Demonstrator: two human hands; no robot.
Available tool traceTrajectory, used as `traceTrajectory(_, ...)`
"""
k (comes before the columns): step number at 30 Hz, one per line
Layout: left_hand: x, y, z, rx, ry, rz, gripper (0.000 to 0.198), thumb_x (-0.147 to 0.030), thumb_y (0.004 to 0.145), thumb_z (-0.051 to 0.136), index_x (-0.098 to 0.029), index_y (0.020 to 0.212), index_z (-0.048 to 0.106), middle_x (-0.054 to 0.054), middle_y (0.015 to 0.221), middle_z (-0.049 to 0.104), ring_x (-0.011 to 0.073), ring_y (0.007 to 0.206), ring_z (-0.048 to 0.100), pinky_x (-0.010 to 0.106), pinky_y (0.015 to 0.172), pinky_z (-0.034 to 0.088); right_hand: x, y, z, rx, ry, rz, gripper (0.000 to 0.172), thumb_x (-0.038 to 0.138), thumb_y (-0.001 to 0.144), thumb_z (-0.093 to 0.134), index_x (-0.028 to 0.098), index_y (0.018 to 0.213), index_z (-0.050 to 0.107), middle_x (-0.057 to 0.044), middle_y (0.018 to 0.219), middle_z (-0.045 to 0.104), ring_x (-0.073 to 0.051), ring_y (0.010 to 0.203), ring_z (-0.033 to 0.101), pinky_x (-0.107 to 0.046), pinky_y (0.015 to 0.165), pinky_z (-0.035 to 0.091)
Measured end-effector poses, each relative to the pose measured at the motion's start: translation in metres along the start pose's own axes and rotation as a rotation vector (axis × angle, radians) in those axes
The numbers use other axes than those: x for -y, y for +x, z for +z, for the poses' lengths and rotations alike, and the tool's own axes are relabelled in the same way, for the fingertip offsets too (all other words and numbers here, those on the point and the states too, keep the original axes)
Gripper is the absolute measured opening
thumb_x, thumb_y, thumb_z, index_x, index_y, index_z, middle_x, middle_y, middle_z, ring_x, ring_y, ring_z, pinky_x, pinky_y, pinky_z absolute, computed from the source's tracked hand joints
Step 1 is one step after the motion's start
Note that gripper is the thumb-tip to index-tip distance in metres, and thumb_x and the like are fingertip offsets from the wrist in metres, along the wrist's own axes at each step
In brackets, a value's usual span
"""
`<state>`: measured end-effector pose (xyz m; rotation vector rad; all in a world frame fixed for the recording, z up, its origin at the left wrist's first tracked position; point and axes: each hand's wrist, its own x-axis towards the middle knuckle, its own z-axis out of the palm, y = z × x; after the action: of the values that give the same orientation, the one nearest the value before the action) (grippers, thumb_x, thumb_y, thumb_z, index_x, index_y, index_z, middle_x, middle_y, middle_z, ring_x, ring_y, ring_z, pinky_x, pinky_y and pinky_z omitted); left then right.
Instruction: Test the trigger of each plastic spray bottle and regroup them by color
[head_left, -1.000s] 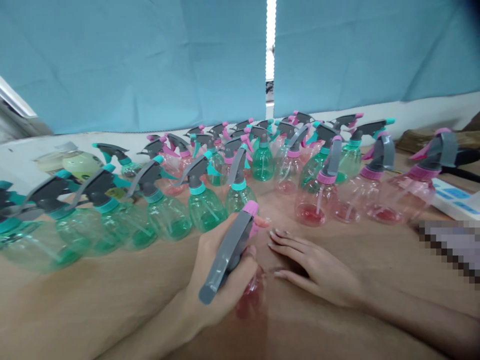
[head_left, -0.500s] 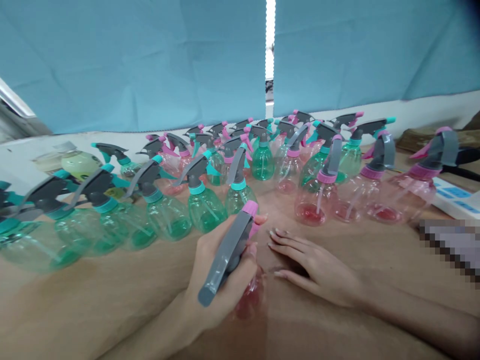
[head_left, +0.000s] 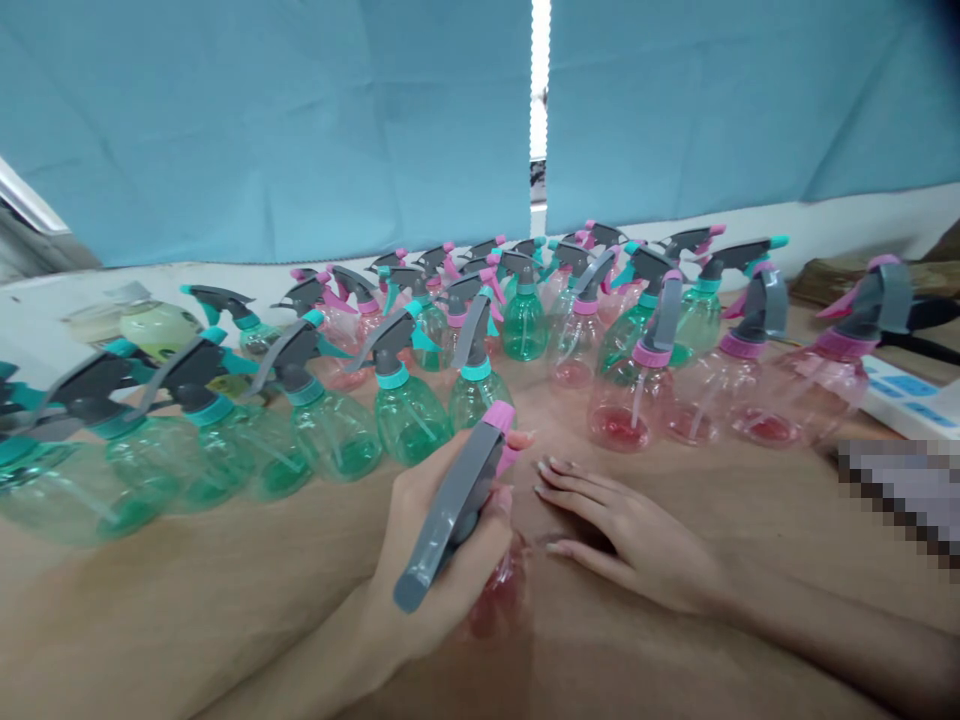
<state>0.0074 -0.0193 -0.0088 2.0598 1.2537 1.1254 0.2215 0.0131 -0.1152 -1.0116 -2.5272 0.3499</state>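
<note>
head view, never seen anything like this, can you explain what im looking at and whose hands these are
There is no machine here: the hands are a person's own, both bare. The picture comes from a camera worn on that person's head, looking forward and down. The left hand has its grip around the sprayer head of a pink spray bottle. The right hand lies spread, apparently resting on the table. In front, green bottles line the left and other pink bottles the right, with both colours mixed behind. Blue cloth hangs beyond.
</note>
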Motion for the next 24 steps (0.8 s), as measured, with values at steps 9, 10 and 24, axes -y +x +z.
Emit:
traceTrajectory(9,0.0018,-0.0007,0.0010,0.014,-0.010,0.001,0.033,-0.018,0.080,0.047,-0.028,0.109,0.059,-0.001,0.091,0.067,0.0127,0.062,0.060,0.026,0.065,0.052,-0.0016,-0.0010,0.0018,-0.036,0.045,-0.011,0.053,0.046,0.092,0.050,0.020,0.138,0.046,-0.008,0.144,0.045,-0.025,0.135,0.037,-0.047,0.109,0.036)
traceTrajectory(10,0.0012,-0.0005,0.0007,0.025,-0.010,-0.007,0.033,-0.018,0.080,0.047,-0.028,0.109,0.060,-0.001,0.090,0.067,0.0126,0.061,0.059,0.026,0.065,0.052,-0.0015,-0.0010,0.0018,-0.037,0.048,-0.011,0.053,0.046,0.092,0.050,0.020,0.138,0.046,-0.008,0.144,0.044,-0.025,0.135,0.037,-0.047,0.109,0.036)
traceTrajectory(24,0.0002,0.0000,0.0003,0.020,0.000,-0.054,0.033,-0.022,0.076,0.048,-0.027,0.105,0.062,-0.001,0.081,0.066,0.0135,0.060,0.059,0.025,0.061,0.051,-0.0003,-0.0002,0.0000,-0.030,0.045,-0.009,0.054,0.047,0.092,0.049,0.019,0.138,0.046,-0.009,0.143,0.045,-0.025,0.135,0.037,-0.046,0.110,0.035)
